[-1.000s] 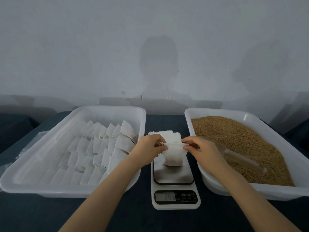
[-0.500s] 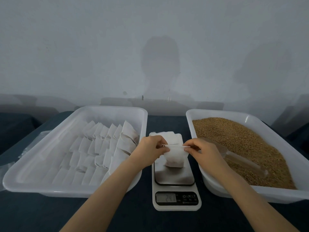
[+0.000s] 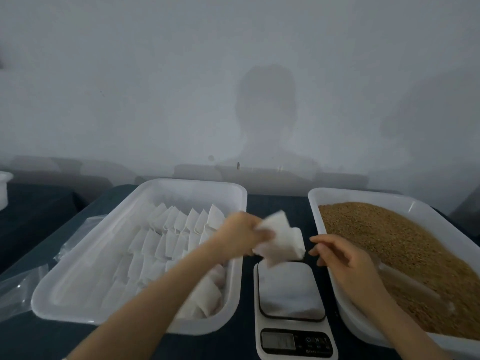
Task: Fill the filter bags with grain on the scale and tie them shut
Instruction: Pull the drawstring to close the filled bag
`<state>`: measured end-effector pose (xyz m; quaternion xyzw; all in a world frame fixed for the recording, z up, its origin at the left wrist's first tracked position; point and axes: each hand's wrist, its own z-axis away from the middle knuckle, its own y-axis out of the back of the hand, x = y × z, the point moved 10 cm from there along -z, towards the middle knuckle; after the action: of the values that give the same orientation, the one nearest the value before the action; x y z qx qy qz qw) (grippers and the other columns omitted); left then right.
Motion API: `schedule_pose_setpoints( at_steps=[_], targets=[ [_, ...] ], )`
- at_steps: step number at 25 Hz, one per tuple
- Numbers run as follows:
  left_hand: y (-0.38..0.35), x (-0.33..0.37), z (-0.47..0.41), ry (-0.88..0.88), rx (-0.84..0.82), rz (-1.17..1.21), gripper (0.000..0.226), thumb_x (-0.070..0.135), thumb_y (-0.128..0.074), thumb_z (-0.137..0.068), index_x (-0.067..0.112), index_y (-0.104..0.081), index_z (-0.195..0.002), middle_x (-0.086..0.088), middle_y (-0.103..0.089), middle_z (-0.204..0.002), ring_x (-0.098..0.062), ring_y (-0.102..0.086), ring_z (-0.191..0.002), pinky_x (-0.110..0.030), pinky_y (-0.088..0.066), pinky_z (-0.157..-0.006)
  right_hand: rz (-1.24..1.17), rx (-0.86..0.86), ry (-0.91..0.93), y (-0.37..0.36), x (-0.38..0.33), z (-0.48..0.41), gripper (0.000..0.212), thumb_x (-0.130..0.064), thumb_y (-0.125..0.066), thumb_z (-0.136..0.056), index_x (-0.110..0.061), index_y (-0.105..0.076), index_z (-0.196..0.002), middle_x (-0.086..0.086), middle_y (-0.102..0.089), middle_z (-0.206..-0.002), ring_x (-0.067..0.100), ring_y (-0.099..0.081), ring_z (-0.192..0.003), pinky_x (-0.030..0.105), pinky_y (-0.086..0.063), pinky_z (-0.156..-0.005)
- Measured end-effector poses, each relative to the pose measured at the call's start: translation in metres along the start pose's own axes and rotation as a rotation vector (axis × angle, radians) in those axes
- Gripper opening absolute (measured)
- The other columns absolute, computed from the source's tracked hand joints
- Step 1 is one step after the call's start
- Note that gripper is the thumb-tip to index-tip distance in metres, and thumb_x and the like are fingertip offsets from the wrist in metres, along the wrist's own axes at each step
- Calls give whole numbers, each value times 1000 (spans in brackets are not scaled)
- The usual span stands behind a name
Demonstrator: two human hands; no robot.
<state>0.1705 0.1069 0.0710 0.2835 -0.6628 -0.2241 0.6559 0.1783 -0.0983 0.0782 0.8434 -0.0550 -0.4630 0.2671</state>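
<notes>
A view from a head-worn camera looks down at a dark table (image 3: 39,341) set against a plain grey wall (image 3: 155,87), on which falls the soft shadow (image 3: 266,113) of a person's head and shoulders. In the middle, near the front edge, sits a small white kitchen scale (image 3: 291,292) with a bare weighing platform; the digits on its display (image 3: 278,341) are too blurred to read. The left hand (image 3: 240,233) reaches in from the lower left and grips a white filter bag (image 3: 275,242), its fingers closed round the bag's top. The bag is blurred and tilted, and hangs over the far edge of the scale, between the two trays; whether it touches the platform cannot be told. Just behind it, on the table past the scale, lies a small pile of white bags (image 3: 297,239), partly hidden. The right hand (image 3: 345,261) hovers beside the scale, over the near left rim of the grain tray (image 3: 315,219), with its fingers loosely curled and nothing in them. That tray, on the right, is white plastic and heaped with golden-brown grain (image 3: 389,242); a clear scoop (image 3: 410,281) lies half sunk in the grain just beyond the right hand. On the left stands a matching white tray (image 3: 181,184) holding overlapping rows of white bags (image 3: 166,242). A crumpled sheet of clear plastic (image 3: 20,289) lies on the table beside that tray, and part of a white container (image 3: 4,188) shows at the far left edge.
</notes>
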Motion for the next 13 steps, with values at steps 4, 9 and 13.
schedule_pose_setpoints(
  at_steps=[4,9,13],
  targets=[
    [130,-70,-28,209,380,208,22,22,-69,-88,2,-70,-79,-5,-64,-64,-23,-66,-60,-38,-59,-66,-20,-4,-79,0,6,-1,22,-11,-53,-92,-28,-64,-100,-14,-67,-86,5,-64,-75,14,-50,-70],
    [211,-167,-64,424,519,-100,26,16,-57,-94,-4,-66,-80,-19,-64,-73,-35,-67,-73,-32,-50,-67,21,2,-127,11,13,-2,32,-3,-56,-87,-32,-66,-93,-18,-69,-84,3,-65,-73,14,-51,-71],
    [211,-226,-77,533,451,-258,29,18,-57,-94,-9,-66,-94,-19,-64,-80,-32,-61,-78,-35,-48,-73,76,-119,-205,-14,16,-16,63,14,-50,-83,-44,-71,-94,-4,-71,-72,-1,-63,-73,6,-44,-76]
  ],
)
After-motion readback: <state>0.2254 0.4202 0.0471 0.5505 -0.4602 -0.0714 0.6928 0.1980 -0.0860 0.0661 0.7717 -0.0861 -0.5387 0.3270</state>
